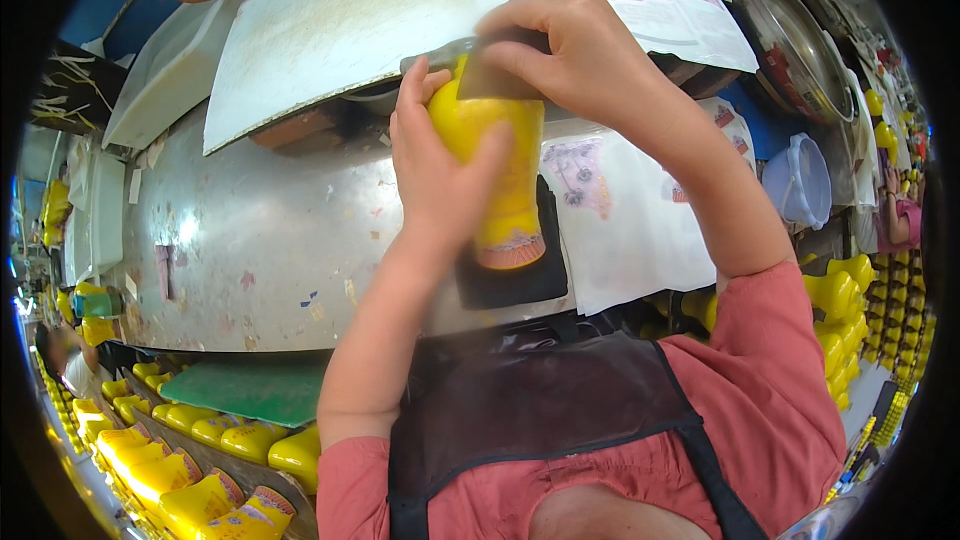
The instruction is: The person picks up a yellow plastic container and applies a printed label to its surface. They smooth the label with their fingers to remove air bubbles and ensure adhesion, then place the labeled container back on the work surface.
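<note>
A glossy yellow vase (518,190) with a patterned decal band at its near end lies on a black cloth pad (500,290) on the metal table. My left hand (438,175) is wrapped around its left side, the thumb across the top. Above the far end, my right hand (570,45) pinches a thin, dark, flat piece (490,83), which looks like a scraper and overlaps the vase. Its far edge is covered by my fingers, and both hands are slightly blurred.
Decal sheets (640,240) spread on the right of the metal table (270,250). A white board (350,20) stands raised at the back. A pale bucket (800,180) and a metal basin (790,35) sit at the right. Several yellow vases (190,490) line the lower left, beside a green board (245,388).
</note>
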